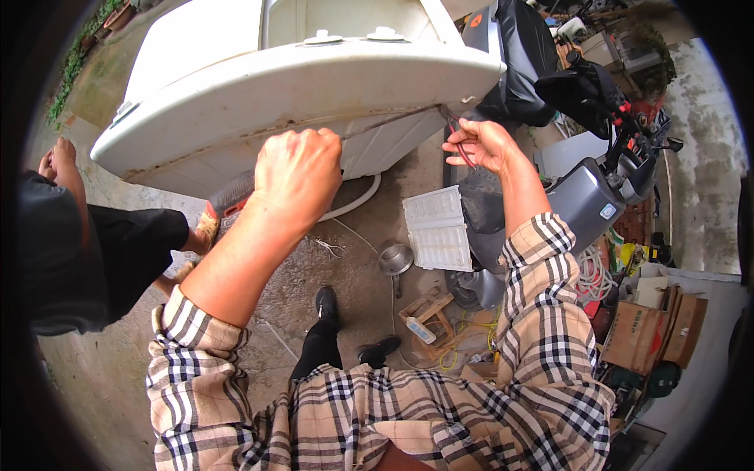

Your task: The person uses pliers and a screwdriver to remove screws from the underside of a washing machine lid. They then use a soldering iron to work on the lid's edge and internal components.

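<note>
A white twin-tub washing machine (314, 86) with knobs on its top stands tilted before me, rust and dirt along its lower rim. My left hand (298, 169) is closed in a fist beside that rim. From it a thin dark rod or wire (393, 120) runs right to the machine's edge; which of the two it is, I cannot tell. Between the thumb and fingers of my right hand (487, 146) are what look like slim red-handled pliers (462, 145), their dark head at the rod's far end.
At the left is another person (63, 259) in black, one hand (59, 159) raised. On the ground lie a metal pan (395, 259), a white slatted panel (437, 228), pliers (330, 248) and a wooden frame (425, 314). A grey scooter (589, 192) and cardboard boxes (636, 337) line the right.
</note>
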`<state>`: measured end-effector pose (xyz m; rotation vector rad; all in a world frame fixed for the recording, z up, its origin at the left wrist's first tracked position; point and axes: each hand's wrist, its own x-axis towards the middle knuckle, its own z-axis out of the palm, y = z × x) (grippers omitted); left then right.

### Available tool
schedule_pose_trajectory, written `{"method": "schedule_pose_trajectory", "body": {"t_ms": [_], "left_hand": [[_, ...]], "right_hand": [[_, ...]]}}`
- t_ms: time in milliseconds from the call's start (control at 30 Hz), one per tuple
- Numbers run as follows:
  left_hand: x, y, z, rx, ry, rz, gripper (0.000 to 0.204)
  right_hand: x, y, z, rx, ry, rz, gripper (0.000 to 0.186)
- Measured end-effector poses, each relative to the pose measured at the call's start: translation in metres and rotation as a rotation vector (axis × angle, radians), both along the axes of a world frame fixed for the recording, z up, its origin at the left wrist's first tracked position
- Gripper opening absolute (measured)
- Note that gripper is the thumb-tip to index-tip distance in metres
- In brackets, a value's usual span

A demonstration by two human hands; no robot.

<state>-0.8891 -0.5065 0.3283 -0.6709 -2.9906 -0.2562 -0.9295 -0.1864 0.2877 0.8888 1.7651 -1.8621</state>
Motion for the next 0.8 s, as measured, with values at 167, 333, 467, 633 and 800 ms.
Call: {"method": "schedule_pose_trajectory", "body": {"t_ms": [167, 333, 467, 633, 800], "left_hand": [[-0.002, 0.013, 0.036, -0.137, 0.037, -0.057, 0.01], [-0.066, -0.014, 0.038, -0.291, 0.202, -0.234, 0.014], [-0.09, -0.026, 0.034, -0.33, 0.328, -0.356, 0.012], [-0.1, -0.03, 0.029, -0.321, 0.371, -0.426, 0.011], [-0.108, -0.027, 0.038, -0.322, 0.381, -0.478, 0.011]], "right_hand": [[-0.002, 0.002, -0.003, 0.022, -0.02, 0.018, 0.03], [-0.007, -0.005, 0.012, 0.166, -0.076, 0.167, 0.03], [-0.008, -0.012, 0.02, 0.312, -0.101, 0.26, 0.034], [-0.009, -0.017, 0.023, 0.402, -0.142, 0.278, 0.03], [-0.012, -0.018, 0.024, 0.458, -0.133, 0.319, 0.028]]}}
